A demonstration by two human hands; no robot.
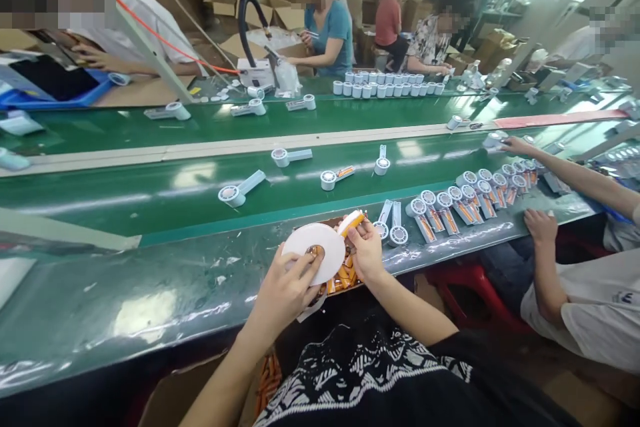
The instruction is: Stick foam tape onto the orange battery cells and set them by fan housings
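Observation:
My left hand (285, 290) grips a large white roll of tape (313, 237), its fingers hooked into the core hole. Between the thumb and fingers of my right hand (367, 252) is an orange battery (351, 221) with a white strip along its top, close against the roll's right edge. Under both hands, a box of orange batteries (346, 275) is partly hidden. Just beyond my right hand, two light-blue handheld fan bodies (398, 233) lie on the bench.
Fan bodies with orange batteries (445, 203) line the bench at right, beside a co-worker's arm (585, 173). More fan bodies (235, 195) lie on the green conveyor belt (190, 197). Across the line, people work near white-blue round parts (385, 88) and cardboard boxes.

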